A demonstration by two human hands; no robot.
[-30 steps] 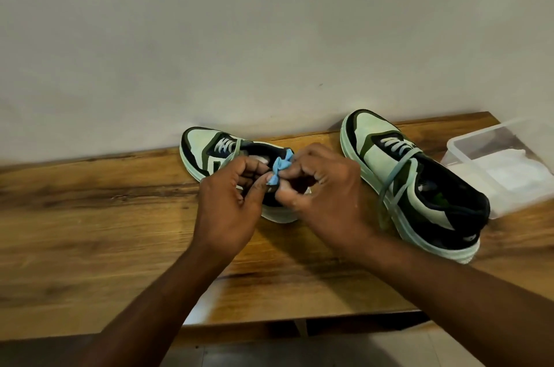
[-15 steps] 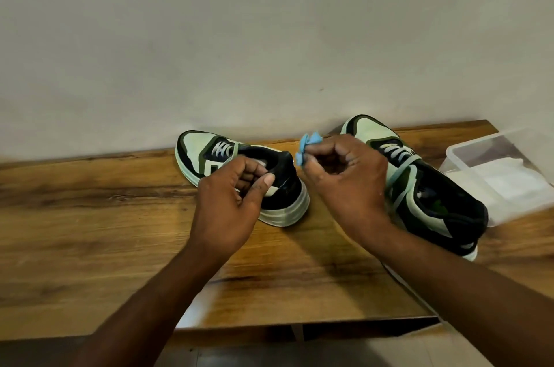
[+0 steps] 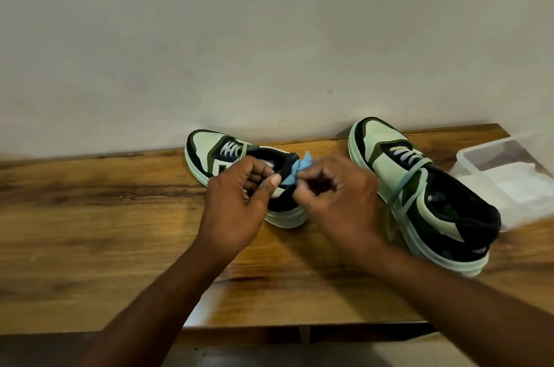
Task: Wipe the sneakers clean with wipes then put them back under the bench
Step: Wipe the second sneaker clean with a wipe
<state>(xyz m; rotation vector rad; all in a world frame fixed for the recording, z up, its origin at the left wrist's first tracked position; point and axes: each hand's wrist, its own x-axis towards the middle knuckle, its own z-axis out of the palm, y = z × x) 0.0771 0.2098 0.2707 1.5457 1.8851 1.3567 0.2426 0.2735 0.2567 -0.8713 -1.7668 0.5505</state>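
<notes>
Wooden surface [image 3: 90, 217] is running across the view against a pale wall [image 3: 269, 37].

Left sneaker [image 3: 209, 154] is sitting upright on the surface at about 11 o'clock from the hands, toe pointing to the wall; green, black and pale mint, white laces. Its heel end is lying behind the hands and is partly hidden.

Left hand [image 3: 236, 205] is hovering in front of that heel, fingers curled in, thumb tip pressing against the lower left edge of a small blue wipe [image 3: 295, 172]; it is pinching the wipe.

The wipe is being held between both hands above the surface, at 12 o'clock from the knuckles, bunched, a pointed corner sticking up. It is overlapping the left sneaker's heel collar in the view; contact with the shoe cannot be told.

Right hand [image 3: 332, 190] is curling its fingers tightly and gripping the right side of the wipe. Slight blur on this hand.

Right sneaker [image 3: 389, 157] is sitting at 2 o'clock from the hands, toe to the wall, laces trailing loose down its side.

Clear plastic box [image 3: 479, 157] is standing at 3 o'clock, just beside the right sneaker's heel, with white sheets inside.
</notes>
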